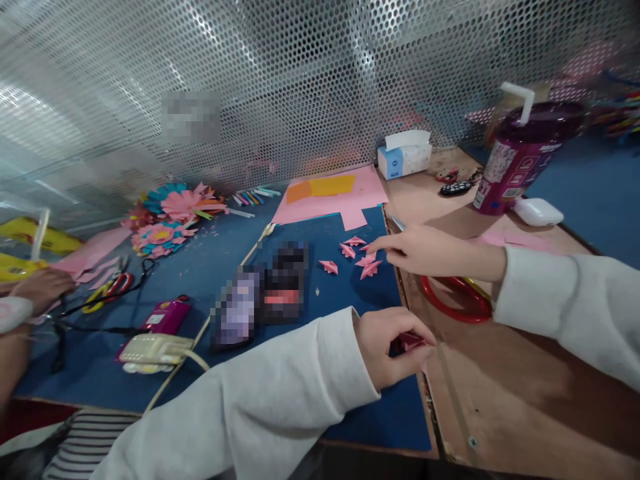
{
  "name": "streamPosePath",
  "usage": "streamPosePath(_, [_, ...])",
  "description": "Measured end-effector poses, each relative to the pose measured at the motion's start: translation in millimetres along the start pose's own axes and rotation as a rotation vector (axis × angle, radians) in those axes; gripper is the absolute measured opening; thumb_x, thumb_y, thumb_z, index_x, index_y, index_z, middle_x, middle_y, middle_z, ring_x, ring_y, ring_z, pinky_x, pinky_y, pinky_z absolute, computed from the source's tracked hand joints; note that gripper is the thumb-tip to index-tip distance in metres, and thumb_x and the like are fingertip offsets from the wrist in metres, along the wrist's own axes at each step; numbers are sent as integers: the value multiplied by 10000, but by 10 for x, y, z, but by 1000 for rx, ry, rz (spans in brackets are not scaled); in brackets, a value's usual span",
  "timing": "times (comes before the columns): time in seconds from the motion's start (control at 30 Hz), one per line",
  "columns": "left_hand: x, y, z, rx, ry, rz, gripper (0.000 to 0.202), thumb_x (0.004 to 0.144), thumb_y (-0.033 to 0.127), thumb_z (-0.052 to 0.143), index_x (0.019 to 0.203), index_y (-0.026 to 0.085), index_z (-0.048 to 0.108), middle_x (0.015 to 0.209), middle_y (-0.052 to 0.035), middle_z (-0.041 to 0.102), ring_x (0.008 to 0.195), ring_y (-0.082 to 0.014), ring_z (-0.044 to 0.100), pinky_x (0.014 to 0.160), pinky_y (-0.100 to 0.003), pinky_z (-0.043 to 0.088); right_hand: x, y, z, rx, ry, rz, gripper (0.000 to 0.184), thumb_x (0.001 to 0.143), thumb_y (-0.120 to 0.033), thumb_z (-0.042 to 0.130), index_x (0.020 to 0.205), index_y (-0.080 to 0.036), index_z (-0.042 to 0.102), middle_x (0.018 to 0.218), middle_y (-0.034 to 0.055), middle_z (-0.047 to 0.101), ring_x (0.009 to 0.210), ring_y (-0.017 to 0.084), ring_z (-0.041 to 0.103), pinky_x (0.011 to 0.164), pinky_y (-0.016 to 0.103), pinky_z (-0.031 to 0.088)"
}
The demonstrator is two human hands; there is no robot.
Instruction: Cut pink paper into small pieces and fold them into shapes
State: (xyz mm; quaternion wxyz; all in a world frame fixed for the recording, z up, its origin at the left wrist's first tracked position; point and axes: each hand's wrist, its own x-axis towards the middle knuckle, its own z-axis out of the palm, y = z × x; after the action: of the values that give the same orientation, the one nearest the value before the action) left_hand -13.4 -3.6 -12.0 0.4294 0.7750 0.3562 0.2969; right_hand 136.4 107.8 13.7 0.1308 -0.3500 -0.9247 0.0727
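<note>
My left hand [393, 347] is closed around folded pink paper [413, 341], mostly hidden by the fingers, near the blue tabletop's right edge. My right hand [425, 250] stretches over that edge from the right. Its extended index fingertip touches a small cluster of folded pink paper pieces [370, 269]; thumb and finger look apart. Another folded pink paper piece [329, 267] lies a little to the left of the cluster. Just behind my right hand shows a thin silver tip [397, 223]; I cannot tell whether it is held. Red-handled scissors [453, 310] lie under my right wrist.
Two blurred-out dark items [240, 307] and a cable adapter [155, 350] lie left. Behind are pink sheets [330, 210], paper flowers [175, 207] and a tissue box [405, 160]. A purple cup [520, 160] stands right. Another person's hand [43, 290] is at far left.
</note>
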Motion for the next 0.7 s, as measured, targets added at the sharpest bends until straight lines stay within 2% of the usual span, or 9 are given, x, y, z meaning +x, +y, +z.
streamPosePath(0.2, [9,9,-24,-21,-43,-48,161,774,213,545,838,119,658,683,-43,614,620,-93,550,597,-201,448,155,49,-27,-3,45,161,337,830,-173,381,1011,-179,665,783,49,677,587,121,543,533,231,343])
streamPosePath(0.33, [21,41,-44,-29,-44,-106,153,770,208,549,840,122,655,661,-37,624,593,-90,559,575,-197,448,253,-44,3,-50,35,168,384,846,-184,384,1185,-193,566,849,74,673,584,128,547,515,234,326])
streamPosePath(0.53, [46,43,-59,-215,-24,-301,200,793,252,537,907,110,618,695,-45,656,429,-46,508,448,-169,427,365,-256,42,-54,-18,-81,421,862,-179,394,1261,-223,516,911,80,677,622,132,564,522,228,317])
streamPosePath(0.63, [54,21,-55,-263,-24,-291,211,783,259,555,912,113,636,719,-54,669,440,-42,516,475,-172,455,359,-354,-2,-74,-26,-216,455,860,-149,390,1292,-252,489,894,60,677,610,120,541,519,221,305])
streamPosePath(0.7, [59,4,-48,-285,-17,-268,219,777,269,564,903,114,653,744,-65,676,465,-48,534,500,-181,477,332,-424,-52,-96,8,-283,507,868,-135,372,1357,-269,400,872,49,672,595,114,518,508,215,290])
